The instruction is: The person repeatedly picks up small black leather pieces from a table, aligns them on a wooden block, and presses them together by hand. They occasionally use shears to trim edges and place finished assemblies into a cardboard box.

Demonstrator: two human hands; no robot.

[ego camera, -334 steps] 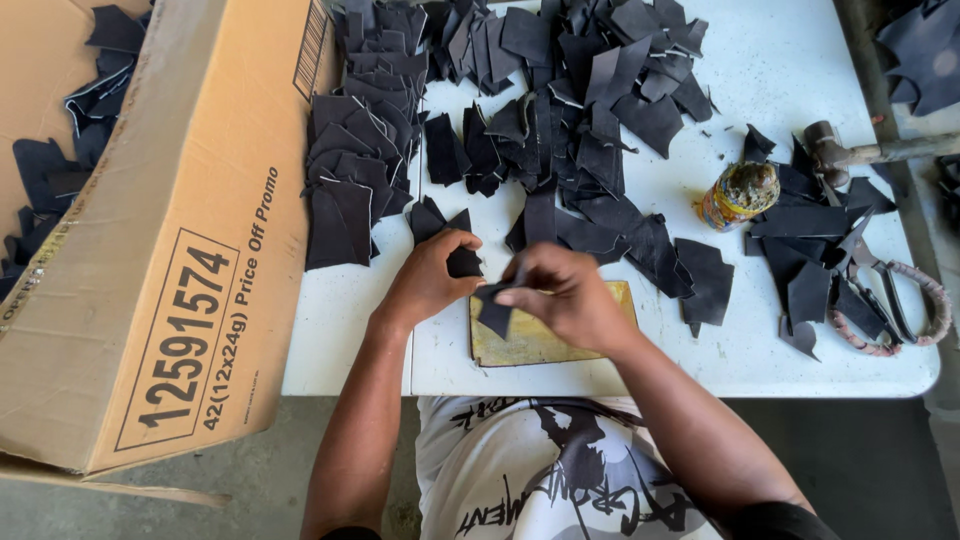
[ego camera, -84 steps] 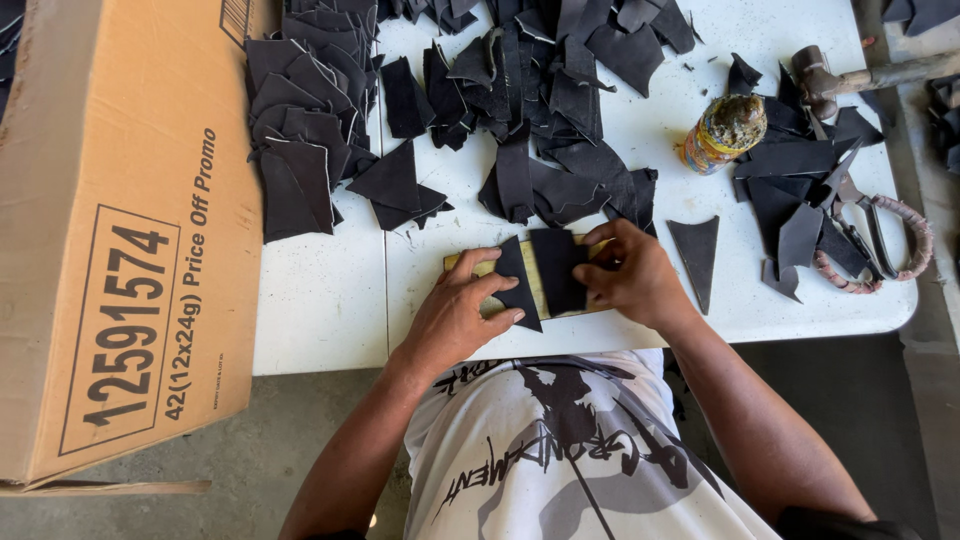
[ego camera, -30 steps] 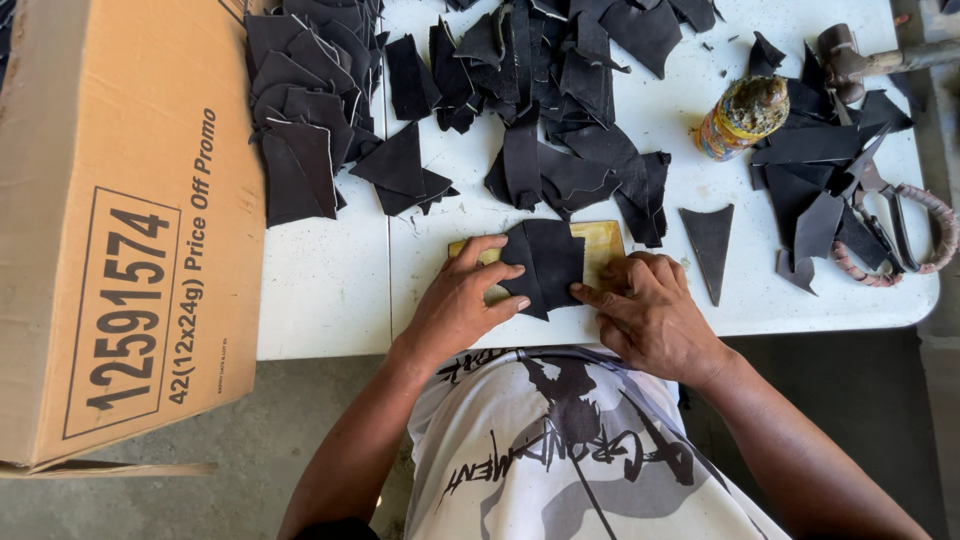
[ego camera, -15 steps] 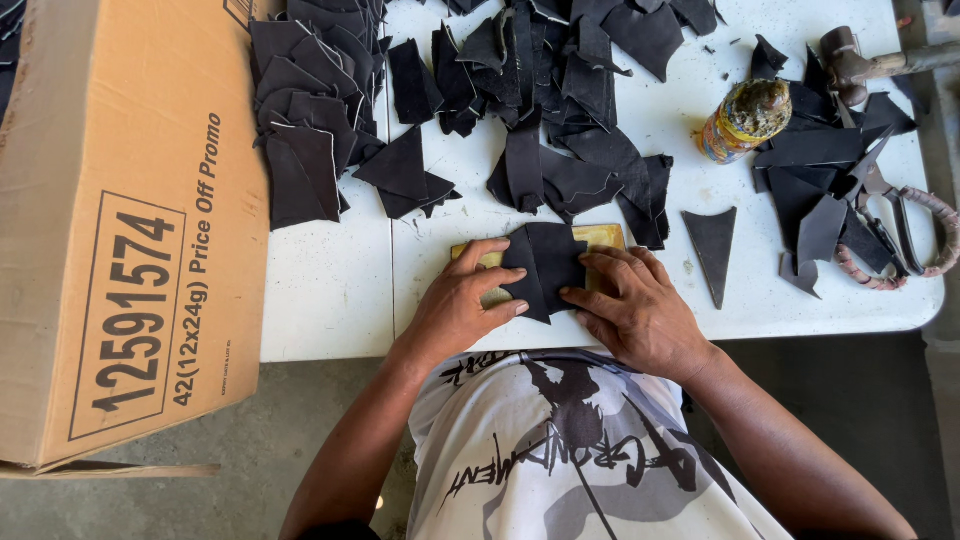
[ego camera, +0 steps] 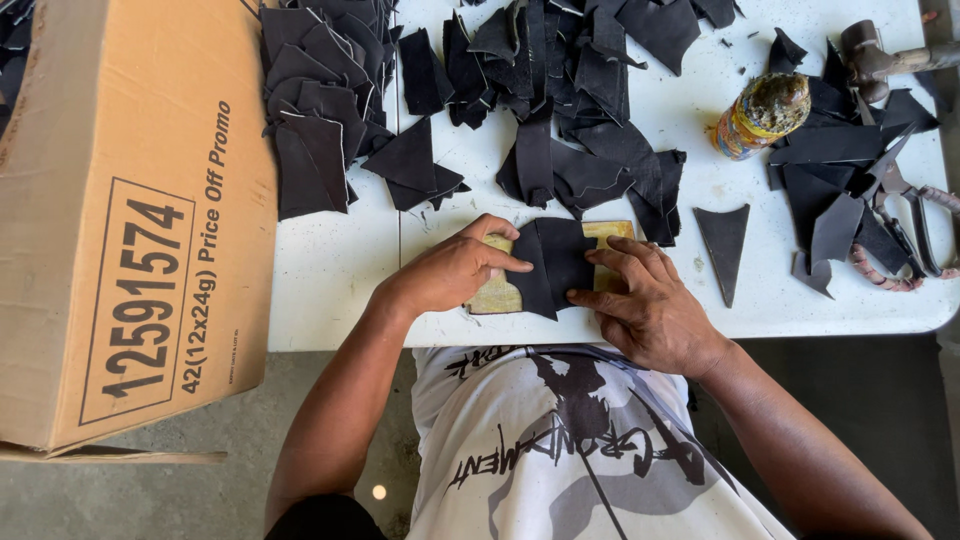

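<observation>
Black piece: a dark leather-like piece (ego camera: 553, 265) lies flat across a small yellowish board (ego camera: 500, 292) at the near edge of the white table (ego camera: 330, 270), right in front of the person.
Left hand: the left hand (ego camera: 455, 272) rests on the board's left part, fingers flat, fingertips pressing the piece's left edge; it grips nothing.
Right hand: the right hand (ego camera: 640, 300) lies palm down, fingers stretched out, pressing the piece's right and lower edge against the board; nothing is pinched.
Board: its yellowish corners show on both sides of the piece, so the piece sits roughly centred.
Doing it well: judging from the flat fingers, the work looks like smoothing or bonding. Pressure should be even, moving from the middle outward, with the edges kept aligned so the piece does not skew on the board.
Watch for: a lifted corner or a wrinkle; whether there is a second layer underneath cannot be told.
Nearby pieces: a heap of black cut pieces (ego camera: 560, 90) covers the far table; a lone triangular piece (ego camera: 722, 245) lies just right of the right hand.
Other things: a smeared jar (ego camera: 762, 115), scissors (ego camera: 915, 225) and a hammer (ego camera: 880, 62) sit to the right; a large cardboard box (ego camera: 130, 220) stands at the left.
</observation>
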